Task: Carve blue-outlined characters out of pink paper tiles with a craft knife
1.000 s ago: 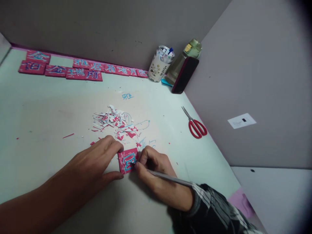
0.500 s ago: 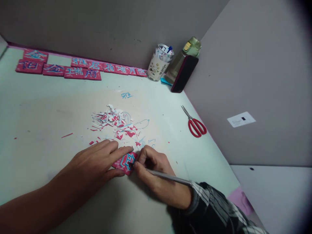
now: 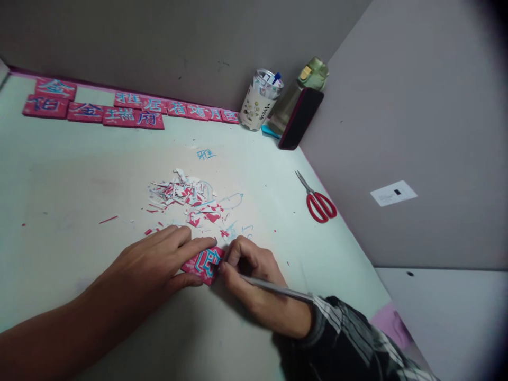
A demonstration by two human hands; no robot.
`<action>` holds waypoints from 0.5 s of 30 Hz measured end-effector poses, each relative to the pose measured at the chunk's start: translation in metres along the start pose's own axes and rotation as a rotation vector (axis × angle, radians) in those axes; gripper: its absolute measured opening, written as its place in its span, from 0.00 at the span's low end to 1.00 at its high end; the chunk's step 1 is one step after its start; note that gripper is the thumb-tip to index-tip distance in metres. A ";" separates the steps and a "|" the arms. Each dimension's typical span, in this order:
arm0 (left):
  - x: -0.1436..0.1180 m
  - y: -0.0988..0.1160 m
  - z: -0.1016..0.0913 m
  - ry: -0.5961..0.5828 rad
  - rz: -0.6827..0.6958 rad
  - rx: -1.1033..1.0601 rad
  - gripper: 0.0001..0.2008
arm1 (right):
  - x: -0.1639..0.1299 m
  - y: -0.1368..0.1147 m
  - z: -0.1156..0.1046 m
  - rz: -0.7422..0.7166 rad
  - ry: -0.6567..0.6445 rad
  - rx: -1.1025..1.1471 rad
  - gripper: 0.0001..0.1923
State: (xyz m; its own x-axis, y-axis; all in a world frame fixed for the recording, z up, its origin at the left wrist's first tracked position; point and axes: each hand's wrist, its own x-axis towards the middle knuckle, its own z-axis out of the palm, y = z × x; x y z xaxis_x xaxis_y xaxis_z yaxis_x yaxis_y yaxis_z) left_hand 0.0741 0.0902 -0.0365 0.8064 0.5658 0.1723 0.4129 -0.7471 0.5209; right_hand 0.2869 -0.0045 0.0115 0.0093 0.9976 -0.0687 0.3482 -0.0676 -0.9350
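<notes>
A small red tile point(image 3: 205, 260) with a blue-and-white character lies flat on the table at the lower middle. My left hand point(image 3: 166, 256) grips it from the left, index finger along the top edge and thumb at the lower edge. In a pinch, my right hand point(image 3: 252, 283) holds a slim silver craft knife point(image 3: 278, 289). Its dark tip touches the character near the tile's right side. Part of the tile is hidden under my left fingers. Just beyond my hands lies a pile of red and white shavings point(image 3: 180, 191).
A row of red lettered tiles point(image 3: 85, 111) runs along the back wall. At the back right stand a clear cup of pens point(image 3: 257, 103), a green bottle point(image 3: 315, 74) and a leaning dark phone point(image 3: 301, 119). Red-handled scissors point(image 3: 320, 206) lie at the right edge.
The knife tip has shifted slightly right across the character, with my right hand moving a little the same way. My left hand stays in place on the tile.
</notes>
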 end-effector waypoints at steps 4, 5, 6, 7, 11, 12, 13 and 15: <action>0.001 0.001 0.000 0.003 0.004 -0.014 0.15 | 0.001 -0.001 0.000 0.004 0.004 0.004 0.12; 0.001 0.001 0.000 0.008 0.010 -0.016 0.15 | 0.001 -0.001 0.001 0.005 0.006 0.007 0.12; 0.001 0.001 0.000 0.011 0.013 -0.016 0.15 | 0.001 -0.001 0.001 0.004 0.006 0.012 0.12; 0.001 0.001 0.000 0.012 0.014 -0.014 0.15 | 0.001 -0.001 0.001 0.002 0.007 0.016 0.12; 0.001 0.001 0.002 -0.006 -0.001 0.003 0.16 | 0.002 -0.001 0.001 -0.014 0.001 0.021 0.13; 0.001 0.002 0.002 -0.004 -0.001 0.009 0.17 | 0.002 -0.001 0.001 -0.016 -0.002 0.020 0.13; 0.000 0.002 0.002 -0.002 0.002 0.014 0.18 | 0.002 0.000 0.001 -0.019 -0.006 0.023 0.12; 0.001 0.002 0.002 0.001 0.011 0.019 0.19 | 0.002 0.000 0.001 -0.021 -0.018 0.034 0.12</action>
State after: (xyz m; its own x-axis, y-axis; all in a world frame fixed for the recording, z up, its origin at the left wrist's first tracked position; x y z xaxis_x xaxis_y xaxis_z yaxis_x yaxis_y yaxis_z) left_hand 0.0763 0.0881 -0.0373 0.8104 0.5579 0.1788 0.4121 -0.7598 0.5028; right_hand 0.2863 -0.0027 0.0107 -0.0145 0.9984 -0.0546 0.3161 -0.0472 -0.9475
